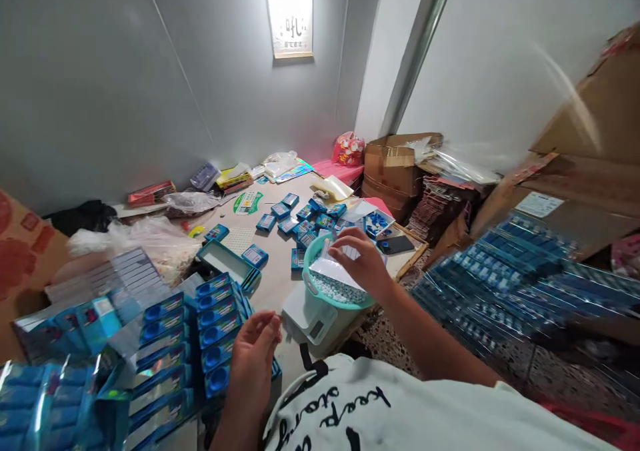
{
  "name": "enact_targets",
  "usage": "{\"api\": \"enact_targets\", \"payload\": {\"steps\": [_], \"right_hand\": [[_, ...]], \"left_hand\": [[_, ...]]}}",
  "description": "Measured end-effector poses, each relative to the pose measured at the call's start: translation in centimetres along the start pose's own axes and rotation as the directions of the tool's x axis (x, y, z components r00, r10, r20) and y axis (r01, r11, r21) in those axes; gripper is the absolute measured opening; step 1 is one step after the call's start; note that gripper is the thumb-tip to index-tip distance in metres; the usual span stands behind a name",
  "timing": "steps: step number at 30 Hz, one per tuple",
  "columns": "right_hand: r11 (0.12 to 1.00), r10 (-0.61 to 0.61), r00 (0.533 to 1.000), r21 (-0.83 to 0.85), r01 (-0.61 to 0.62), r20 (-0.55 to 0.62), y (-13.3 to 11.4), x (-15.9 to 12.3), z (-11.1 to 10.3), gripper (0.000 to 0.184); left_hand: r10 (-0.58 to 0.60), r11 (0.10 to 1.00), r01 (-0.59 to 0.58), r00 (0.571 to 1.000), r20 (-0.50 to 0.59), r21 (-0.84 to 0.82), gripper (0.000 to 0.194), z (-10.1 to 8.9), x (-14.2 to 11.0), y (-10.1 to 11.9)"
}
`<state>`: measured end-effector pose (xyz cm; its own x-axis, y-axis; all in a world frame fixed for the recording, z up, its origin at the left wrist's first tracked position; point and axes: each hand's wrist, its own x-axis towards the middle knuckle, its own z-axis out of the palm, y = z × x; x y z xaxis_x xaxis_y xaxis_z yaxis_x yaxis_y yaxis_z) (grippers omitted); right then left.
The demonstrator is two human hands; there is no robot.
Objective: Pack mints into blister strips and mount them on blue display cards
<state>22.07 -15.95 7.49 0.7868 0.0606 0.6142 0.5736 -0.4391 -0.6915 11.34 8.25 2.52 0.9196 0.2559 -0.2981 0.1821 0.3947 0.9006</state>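
Turquoise is seen on the basin (345, 305), in which small white pellets (338, 292) and a pale, flat sheet (340, 271) are held. The right hand (356, 254) is raised over it, thumb and fingers bent; whether anything small is pinched cannot be told. By the near left side of the basin, a white digital scale (311, 319) is partly covered from view. The left hand (256, 344) is held beside the scale, fingers curled and fingertips drawn together; its contents cannot be told. Blue boxes (287, 225) are scattered beyond the basin.
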Motion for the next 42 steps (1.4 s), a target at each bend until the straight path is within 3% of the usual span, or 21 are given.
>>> {"api": "enact_targets", "payload": {"steps": [3,7,12,15,18,20,22,23,25,27,29,32,35,39,42], "right_hand": [[0.986,0.100,0.991,-0.120,-0.111,-0.093,3.2,-0.2,-4.3,0.017],[0.967,0.138,0.983,-0.197,-0.161,-0.124,6.4,0.1,-8.4,0.017],[0.955,0.188,0.981,-0.223,-0.194,-0.047,9.6,0.7,-12.1,0.014],[0.955,0.228,0.972,-0.184,-0.234,-0.050,12.0,0.8,-14.2,0.015],[0.951,0.276,0.959,-0.130,-0.282,-0.062,15.0,1.0,-16.1,0.014],[0.939,0.338,0.940,-0.047,-0.340,-0.046,16.8,1.3,-16.8,0.015],[0.869,0.474,0.880,0.167,-0.467,-0.006,18.1,1.9,-17.0,0.020],[0.782,0.549,0.834,0.324,-0.533,0.047,18.5,2.3,-16.8,0.023],[0.496,0.620,0.749,0.624,-0.604,0.233,18.5,3.2,-15.9,0.029],[0.211,0.545,0.724,0.766,-0.607,0.423,17.8,4.2,-14.4,0.031],[0.083,0.446,0.729,0.787,-0.612,0.520,16.5,5.2,-12.4,0.030],[0.114,0.362,0.764,0.788,-0.605,0.534,14.1,6.2,-8.8,0.030],[0.146,0.244,0.792,0.787,-0.600,0.559,11.3,6.9,-5.0,0.030],[0.122,0.121,0.762,0.753,-0.647,0.636,7.2,7.0,-0.7,0.031],[0.095,0.080,0.722,0.716,-0.692,0.687,3.8,6.5,2.0,0.032]], "left_hand": [[-0.124,0.986,0.115,0.990,0.072,0.123,0.050,4.0,3.5,-2.8],[-0.146,0.954,0.112,0.983,0.107,0.277,0.055,9.9,9.3,-7.3],[-0.152,0.838,0.061,0.980,0.125,0.542,0.031,16.3,15.3,-13.0],[-0.210,0.686,0.064,0.971,0.113,0.725,0.024,18.1,17.5,-15.2],[-0.210,0.542,0.062,0.976,0.063,0.838,0.023,18.6,19.0,-15.9],[-0.161,0.492,0.045,0.986,0.040,0.870,0.034,18.7,19.6,-15.4],[-0.104,0.489,0.019,0.994,0.037,0.872,0.048,19.0,19.6,-14.5],[-0.074,0.505,-0.002,0.996,0.046,0.863,0.051,19.4,19.3,-13.9],[-0.016,0.569,-0.065,0.996,0.089,0.820,0.050,20.2,18.2,-12.2],[0.040,0.652,-0.137,0.988,0.147,0.745,0.050,21.1,16.2,-10.0],[0.080,0.733,-0.190,0.978,0.194,0.653,0.055,21.8,13.8,-7.3],[0.134,0.890,-0.217,0.965,0.225,0.401,0.062,21.9,10.3,-3.6],[0.194,0.968,-0.210,0.974,0.118,0.140,0.065,20.7,8.0,-1.2],[0.231,0.972,-0.224,0.969,-0.089,0.073,0.044,17.2,6.1,0.1],[0.278,0.960,-0.266,0.935,-0.218,0.087,0.035,14.0,4.3,0.9]]}}
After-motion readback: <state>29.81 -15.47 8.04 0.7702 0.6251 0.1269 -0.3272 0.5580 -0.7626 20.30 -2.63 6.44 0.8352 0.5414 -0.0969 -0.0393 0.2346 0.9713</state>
